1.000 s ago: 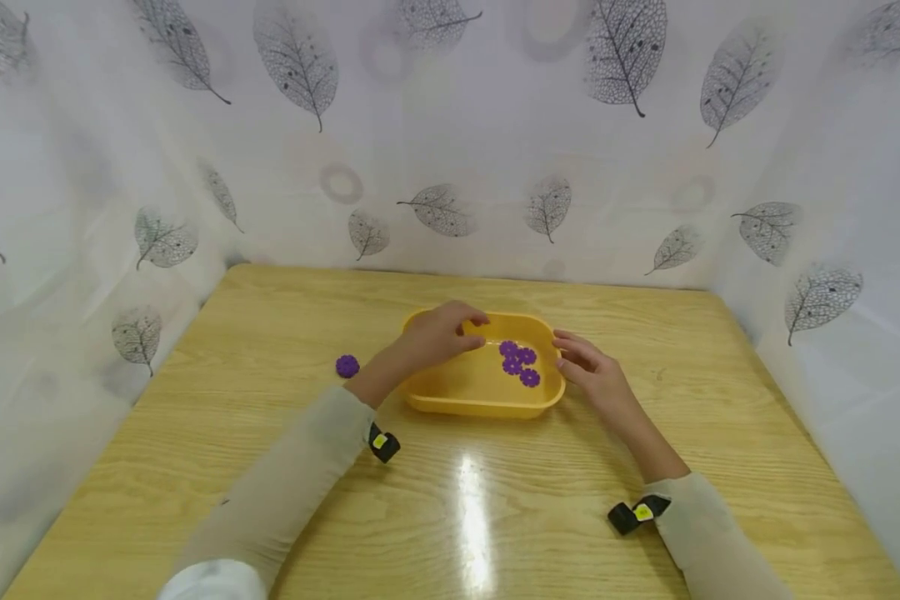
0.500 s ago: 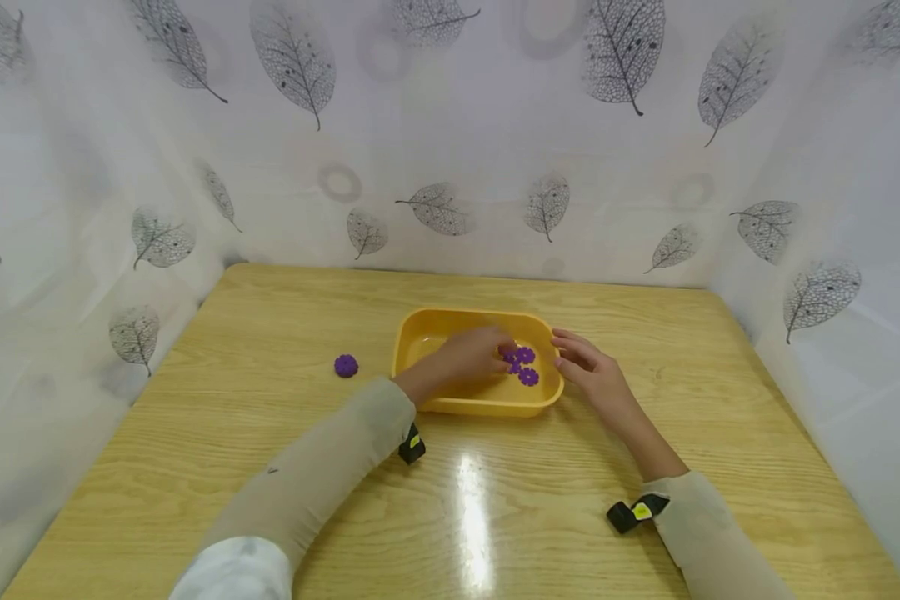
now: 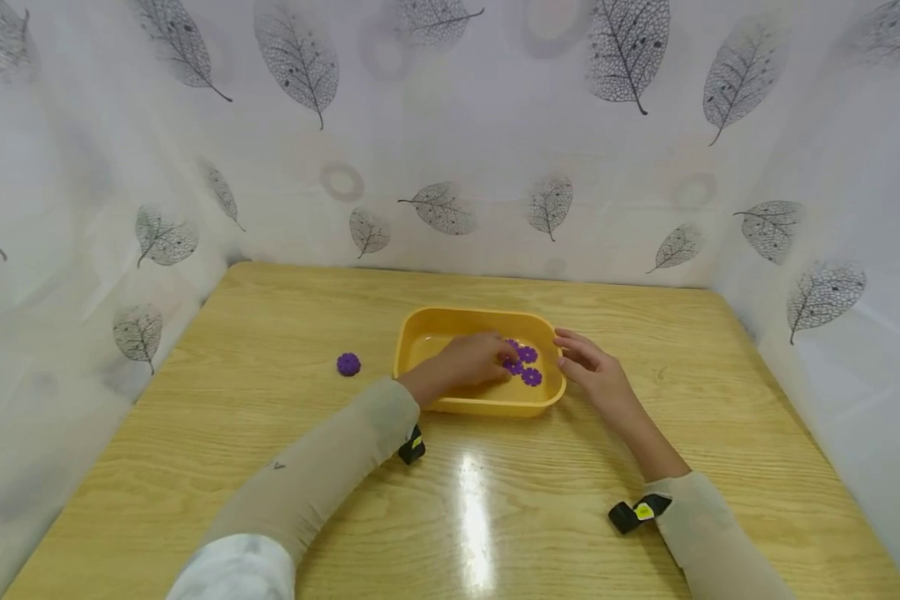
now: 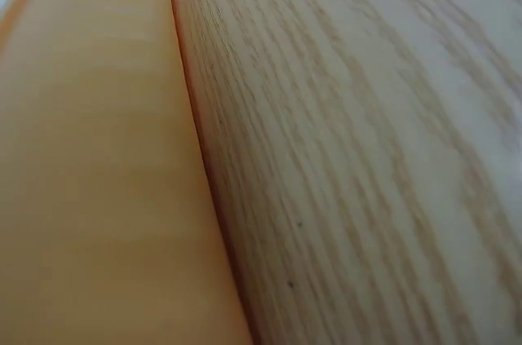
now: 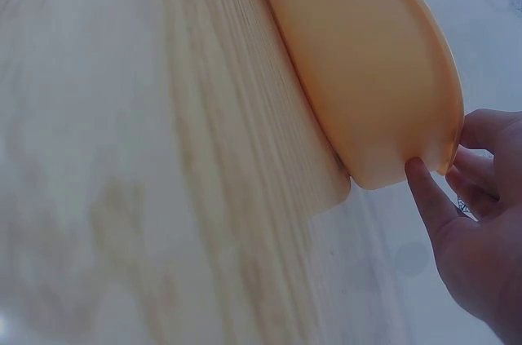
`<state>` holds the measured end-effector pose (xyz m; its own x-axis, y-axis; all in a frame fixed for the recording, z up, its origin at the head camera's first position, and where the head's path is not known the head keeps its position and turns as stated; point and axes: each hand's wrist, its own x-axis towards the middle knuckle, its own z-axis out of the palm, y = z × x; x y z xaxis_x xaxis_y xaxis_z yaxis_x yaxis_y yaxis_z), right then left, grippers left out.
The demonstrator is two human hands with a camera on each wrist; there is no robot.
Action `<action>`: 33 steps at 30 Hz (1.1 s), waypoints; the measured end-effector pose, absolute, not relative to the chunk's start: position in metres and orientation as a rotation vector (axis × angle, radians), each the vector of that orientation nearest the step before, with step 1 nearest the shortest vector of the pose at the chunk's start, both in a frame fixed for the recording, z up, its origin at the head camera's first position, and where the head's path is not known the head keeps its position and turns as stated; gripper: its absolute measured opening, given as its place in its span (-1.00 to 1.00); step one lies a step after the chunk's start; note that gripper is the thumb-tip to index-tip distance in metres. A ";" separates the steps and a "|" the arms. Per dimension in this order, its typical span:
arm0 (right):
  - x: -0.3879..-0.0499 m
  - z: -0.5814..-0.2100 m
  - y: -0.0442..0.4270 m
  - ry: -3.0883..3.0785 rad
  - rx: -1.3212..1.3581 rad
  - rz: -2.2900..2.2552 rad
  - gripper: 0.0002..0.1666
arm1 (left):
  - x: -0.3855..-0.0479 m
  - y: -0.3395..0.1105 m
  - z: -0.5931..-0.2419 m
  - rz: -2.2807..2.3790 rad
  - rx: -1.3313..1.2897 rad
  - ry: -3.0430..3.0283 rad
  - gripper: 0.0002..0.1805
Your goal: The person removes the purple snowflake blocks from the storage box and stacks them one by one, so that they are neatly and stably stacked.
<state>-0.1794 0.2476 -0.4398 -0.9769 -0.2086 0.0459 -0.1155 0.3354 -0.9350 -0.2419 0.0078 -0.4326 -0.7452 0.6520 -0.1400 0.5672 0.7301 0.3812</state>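
Inside a yellow plastic tray (image 3: 487, 408), several purple flower-shaped discs (image 3: 532, 377) lie in its right part. My left hand (image 3: 474, 358) reaches over the near left rim. Its thumb and forefinger pinch at one purple disc (image 3: 512, 367), partly covered by the fingers. The right hand (image 3: 602, 382) rests against the right end of the tray with loosely bent fingers. In the right wrist view its thumb (image 5: 426, 190) touches the tray's outer wall (image 5: 367, 76), and other fingers lie at the rim. The left wrist view shows the tray wall (image 4: 98, 157); the left hand's fingers are out of sight.
A rounded purple piece (image 3: 348, 364), apparently interlocked discs, sits on the wooden table (image 3: 270, 333) left of the tray. White curtain (image 3: 450, 133) with leaf prints hangs behind and at both sides of the table. Both forearms cross the front part.
My left hand has moved right and down into the tray, from over its left part to the discs, and now stays there. The right hand keeps its place at the tray's end.
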 end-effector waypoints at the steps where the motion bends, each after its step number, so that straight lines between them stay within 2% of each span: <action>1: -0.179 -0.440 0.248 2.503 -0.302 -1.737 -0.45 | -0.242 0.008 -0.433 0.461 0.944 2.667 -0.60; 5: -0.179 -0.439 0.248 2.517 -0.292 -1.734 -0.45 | -0.242 0.010 -0.434 0.449 0.915 2.665 -0.52; 15: -0.180 -0.441 0.248 2.504 -0.288 -1.745 -0.46 | -0.243 0.010 -0.435 0.476 0.958 2.667 -0.69; 23: -0.179 -0.440 0.248 2.476 -0.296 -1.763 -0.45 | -0.244 0.011 -0.435 0.490 0.922 2.644 -0.61; 33: -0.178 -0.441 0.247 2.482 -0.302 -1.762 -0.44 | -0.246 0.010 -0.439 0.556 0.878 2.606 -0.63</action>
